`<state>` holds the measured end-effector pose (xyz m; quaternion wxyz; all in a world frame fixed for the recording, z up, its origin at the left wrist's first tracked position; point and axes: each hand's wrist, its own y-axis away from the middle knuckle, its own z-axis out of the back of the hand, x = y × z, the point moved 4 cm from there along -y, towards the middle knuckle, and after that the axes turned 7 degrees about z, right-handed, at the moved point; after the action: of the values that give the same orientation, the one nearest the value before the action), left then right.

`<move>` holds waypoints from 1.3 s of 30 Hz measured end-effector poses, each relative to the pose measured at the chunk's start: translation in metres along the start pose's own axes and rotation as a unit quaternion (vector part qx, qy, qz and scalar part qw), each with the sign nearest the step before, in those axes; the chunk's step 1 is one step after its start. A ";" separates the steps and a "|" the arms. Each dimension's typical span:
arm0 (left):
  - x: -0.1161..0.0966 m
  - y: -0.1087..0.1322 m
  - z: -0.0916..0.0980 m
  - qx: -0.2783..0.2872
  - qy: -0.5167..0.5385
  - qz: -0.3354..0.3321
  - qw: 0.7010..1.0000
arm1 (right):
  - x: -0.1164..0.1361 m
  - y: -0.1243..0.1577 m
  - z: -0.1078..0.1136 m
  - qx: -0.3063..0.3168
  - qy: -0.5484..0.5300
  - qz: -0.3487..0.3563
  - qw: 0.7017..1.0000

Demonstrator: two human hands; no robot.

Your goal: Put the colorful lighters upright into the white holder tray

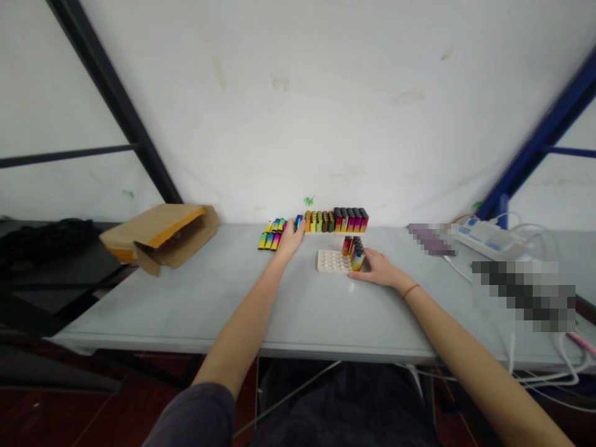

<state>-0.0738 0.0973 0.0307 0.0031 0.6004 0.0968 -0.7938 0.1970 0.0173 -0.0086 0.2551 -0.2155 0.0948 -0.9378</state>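
Observation:
My left hand (291, 238) is closed around a blue lighter (298, 221) at the back of the table, beside the rows of standing lighters. Below and to the right lies a white tray (331, 261) with round holes. Several lighters (357, 253) stand upright at its right end, while the holes on its left part show bare. My right hand (382, 269) grips that right end, its thumb along the front edge and its fingers behind the lighters. Left of my left hand, several rainbow-coloured lighters (269, 241) lie flat on the table.
Near the wall stand a block of yellow-to-dark lighters (319, 222) and a block of red and purple ones (351, 221). An opened cardboard box (162, 233) lies at left. A power strip (488, 241), cables and blurred items occupy the right side of the grey table (223, 310).

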 end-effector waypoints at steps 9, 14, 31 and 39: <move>-0.011 0.031 -0.038 0.083 0.312 0.155 0.934 | -0.001 0.000 -0.001 -0.009 -0.002 0.006 1.000; -0.009 0.045 -0.047 0.089 0.332 0.203 0.917 | -0.001 0.000 -0.002 -0.015 -0.013 0.014 1.000; -0.007 0.053 -0.053 0.070 0.357 0.221 0.905 | 0.000 0.001 -0.001 -0.015 -0.003 0.011 1.000; -0.008 0.054 -0.055 0.085 0.351 0.238 0.902 | -0.001 0.001 -0.001 -0.013 -0.004 0.010 1.000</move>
<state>-0.0123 0.0519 0.0162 0.1073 0.8430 -0.1220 -0.5127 0.1974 0.0174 -0.0100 0.2621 -0.2216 0.1079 -0.9330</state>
